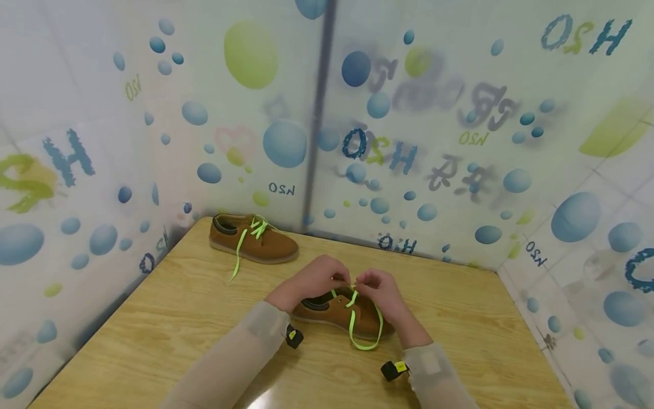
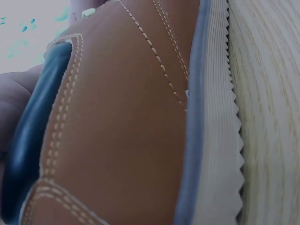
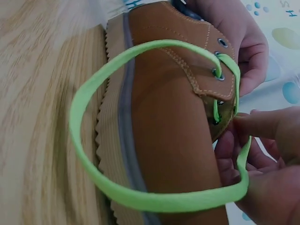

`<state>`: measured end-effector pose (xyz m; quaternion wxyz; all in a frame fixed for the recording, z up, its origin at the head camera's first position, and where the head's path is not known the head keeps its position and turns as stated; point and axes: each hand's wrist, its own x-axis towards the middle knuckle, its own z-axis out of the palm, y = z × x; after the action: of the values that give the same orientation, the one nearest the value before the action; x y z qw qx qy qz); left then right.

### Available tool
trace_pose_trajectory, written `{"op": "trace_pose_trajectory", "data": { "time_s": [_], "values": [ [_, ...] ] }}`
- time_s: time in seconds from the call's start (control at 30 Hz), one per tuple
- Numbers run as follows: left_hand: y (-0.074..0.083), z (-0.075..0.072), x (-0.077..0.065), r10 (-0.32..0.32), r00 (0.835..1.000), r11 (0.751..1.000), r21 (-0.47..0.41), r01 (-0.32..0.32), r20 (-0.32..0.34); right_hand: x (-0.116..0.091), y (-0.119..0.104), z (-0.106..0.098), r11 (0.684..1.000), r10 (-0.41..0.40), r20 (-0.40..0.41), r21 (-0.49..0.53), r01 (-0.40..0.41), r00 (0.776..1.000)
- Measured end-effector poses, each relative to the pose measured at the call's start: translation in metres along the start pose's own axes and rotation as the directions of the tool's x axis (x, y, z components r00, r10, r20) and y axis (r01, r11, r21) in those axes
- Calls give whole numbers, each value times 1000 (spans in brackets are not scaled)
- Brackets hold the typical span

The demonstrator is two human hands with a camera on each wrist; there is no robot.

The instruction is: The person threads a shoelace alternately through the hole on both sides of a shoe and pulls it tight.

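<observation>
A brown shoe [image 1: 368,318] with pale stitching lies on the wooden table, its toe pointing right. Bright green shoelace [image 3: 154,201] threads through its eyelets and hangs in a wide loop over the near side. My right hand [image 1: 380,289] pinches the lace close to the eyelets, thumb and fingers at the tongue's edge. On the far side of the opening, my left hand [image 1: 324,277] grips the shoe's upper with bent fingers. Past the dark padded collar [image 2: 35,126], part of that hand shows in the left wrist view; its fingertips are largely hidden.
Another brown shoe [image 1: 255,241], with green laces through its eyelets and one end trailing, stands at the table's back left. Printed curtain-like walls [image 1: 398,187] enclose the wooden table [image 1: 204,318] behind and at both sides. Small black devices [image 1: 393,370] are worn at both wrists.
</observation>
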<state>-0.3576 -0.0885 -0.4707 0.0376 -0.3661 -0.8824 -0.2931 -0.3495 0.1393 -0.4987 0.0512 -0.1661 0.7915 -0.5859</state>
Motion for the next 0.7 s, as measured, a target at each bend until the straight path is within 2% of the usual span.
{"op": "trace_pose_trajectory", "data": {
  "time_s": [0.17, 0.33, 0.5, 0.7],
  "values": [
    [-3, 0, -1, -4, 1000, 999, -53, 4, 8, 0, 0, 1, 993, -95, 41, -59, 98, 995],
    [-3, 1, 0, -8, 1000, 996, -88, 9, 11, 0, 3, 1, 989, -128, 88, -60, 133, 988],
    [-2, 3, 0, -41, 999, 996, -86, 40, -9, 1, 6, 0, 994, -100, 114, -23, 103, 988],
    [3, -1, -3, -81, 992, 997, 6, 82, -95, 1, 5, 3, 997, -42, 77, -66, 47, 996]
  ]
}}
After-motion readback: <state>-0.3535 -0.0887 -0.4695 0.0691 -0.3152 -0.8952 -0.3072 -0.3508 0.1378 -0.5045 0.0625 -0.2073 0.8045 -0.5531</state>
